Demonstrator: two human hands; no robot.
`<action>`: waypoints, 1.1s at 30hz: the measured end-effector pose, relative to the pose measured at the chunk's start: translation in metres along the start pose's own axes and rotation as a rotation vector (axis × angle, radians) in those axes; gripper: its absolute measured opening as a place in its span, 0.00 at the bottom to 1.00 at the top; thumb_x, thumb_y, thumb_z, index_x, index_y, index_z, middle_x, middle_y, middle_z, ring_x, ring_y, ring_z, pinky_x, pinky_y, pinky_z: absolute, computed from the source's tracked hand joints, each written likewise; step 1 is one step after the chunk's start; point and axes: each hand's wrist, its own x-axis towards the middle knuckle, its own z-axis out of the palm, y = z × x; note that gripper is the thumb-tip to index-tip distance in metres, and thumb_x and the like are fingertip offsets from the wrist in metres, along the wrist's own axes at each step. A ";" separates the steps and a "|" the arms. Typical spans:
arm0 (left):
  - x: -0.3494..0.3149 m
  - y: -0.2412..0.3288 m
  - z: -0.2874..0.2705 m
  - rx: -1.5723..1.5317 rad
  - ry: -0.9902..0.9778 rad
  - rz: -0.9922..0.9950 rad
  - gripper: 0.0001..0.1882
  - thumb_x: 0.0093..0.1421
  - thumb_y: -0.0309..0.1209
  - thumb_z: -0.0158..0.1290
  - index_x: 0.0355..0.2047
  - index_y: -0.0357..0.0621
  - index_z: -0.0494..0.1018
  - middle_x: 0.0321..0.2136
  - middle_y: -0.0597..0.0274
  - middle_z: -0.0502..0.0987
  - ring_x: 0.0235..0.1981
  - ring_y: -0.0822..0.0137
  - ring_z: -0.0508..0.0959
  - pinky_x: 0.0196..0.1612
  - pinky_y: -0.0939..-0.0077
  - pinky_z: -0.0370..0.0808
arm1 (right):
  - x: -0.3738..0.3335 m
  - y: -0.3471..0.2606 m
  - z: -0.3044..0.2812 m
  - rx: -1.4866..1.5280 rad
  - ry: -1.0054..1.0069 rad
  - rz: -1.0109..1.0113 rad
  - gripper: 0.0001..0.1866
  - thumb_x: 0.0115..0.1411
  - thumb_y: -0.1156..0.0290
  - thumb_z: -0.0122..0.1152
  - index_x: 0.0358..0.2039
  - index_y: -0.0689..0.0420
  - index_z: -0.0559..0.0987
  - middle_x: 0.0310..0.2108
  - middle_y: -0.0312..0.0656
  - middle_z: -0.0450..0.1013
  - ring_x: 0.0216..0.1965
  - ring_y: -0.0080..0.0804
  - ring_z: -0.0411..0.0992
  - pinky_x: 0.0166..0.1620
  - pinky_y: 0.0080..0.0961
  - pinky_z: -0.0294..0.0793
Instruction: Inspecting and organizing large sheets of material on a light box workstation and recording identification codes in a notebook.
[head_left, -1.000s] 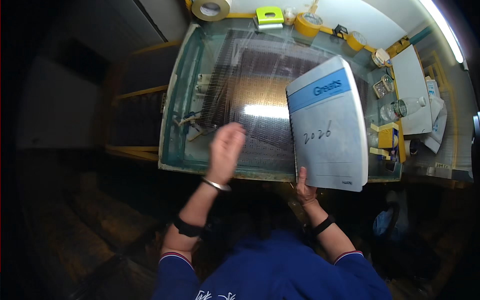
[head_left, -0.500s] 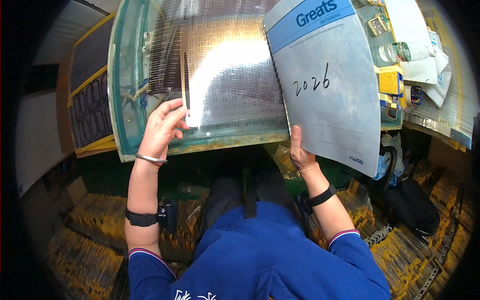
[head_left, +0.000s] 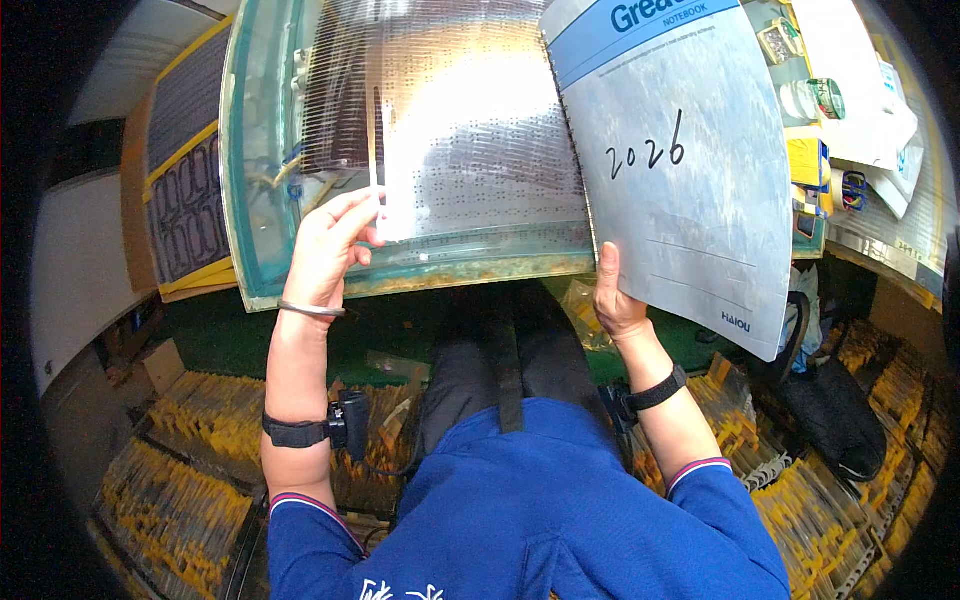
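My left hand (head_left: 335, 240) pinches the lower left corner of a translucent film sheet (head_left: 470, 195) printed with rows of small dark marks. A pale strip with a dark line runs up the sheet's left edge, and light glares off its middle. My right hand (head_left: 622, 292) grips a spiral-bound notebook (head_left: 690, 220) by its lower left corner, thumb on the front. The notebook has a grey-blue cover with a bright blue band and handwriting; it is tilted, its spiral side against the sheet's right edge. My right fingers are hidden behind it.
Under the sheet is a glass-topped table (head_left: 440, 282) with a greenish edge. To the right lie a plastic bottle (head_left: 808, 98), a yellow box (head_left: 806, 160) and white papers. Dark yellow-edged panels (head_left: 185, 200) stand at left. Racks of yellow-edged sheets (head_left: 180, 500) and a black bag (head_left: 835, 415) sit low down.
In the picture, the notebook and my right hand have shifted a little to the right. My left hand keeps its pinch on the sheet's corner; the whole view has moved slightly.
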 end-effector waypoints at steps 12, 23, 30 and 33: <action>0.005 -0.001 0.014 0.208 0.054 0.130 0.13 0.56 0.33 0.54 0.39 0.38 0.76 0.23 0.73 0.73 0.21 0.84 0.66 0.22 0.89 0.63 | 0.005 -0.009 -0.011 -0.275 -0.199 -0.121 0.10 0.58 0.72 0.55 0.39 0.63 0.76 0.33 0.48 0.74 0.34 0.43 0.73 0.38 0.30 0.72; 0.032 -0.002 0.035 -0.088 0.073 0.026 0.12 0.58 0.28 0.51 0.39 0.32 0.71 0.31 0.56 0.77 0.27 0.70 0.78 0.29 0.78 0.75 | 0.002 -0.004 -0.018 -0.467 -0.338 -0.307 0.21 0.54 0.63 0.54 0.47 0.56 0.74 0.41 0.47 0.73 0.39 0.43 0.72 0.43 0.42 0.69; 0.039 0.012 0.069 -0.240 -0.076 0.136 0.18 0.62 0.26 0.41 0.53 0.43 0.62 0.30 0.50 0.75 0.20 0.61 0.78 0.22 0.70 0.78 | 0.019 -0.032 -0.066 -1.395 -0.238 -0.738 0.21 0.54 0.63 0.54 0.49 0.54 0.73 0.42 0.45 0.72 0.42 0.44 0.70 0.45 0.45 0.66; 0.027 0.008 0.065 -0.238 -0.084 0.255 0.17 0.63 0.25 0.39 0.53 0.42 0.63 0.27 0.52 0.75 0.16 0.63 0.77 0.17 0.72 0.76 | 0.009 0.008 -0.118 -1.829 -0.065 -0.867 0.22 0.54 0.63 0.54 0.50 0.53 0.72 0.43 0.44 0.72 0.43 0.44 0.69 0.46 0.46 0.65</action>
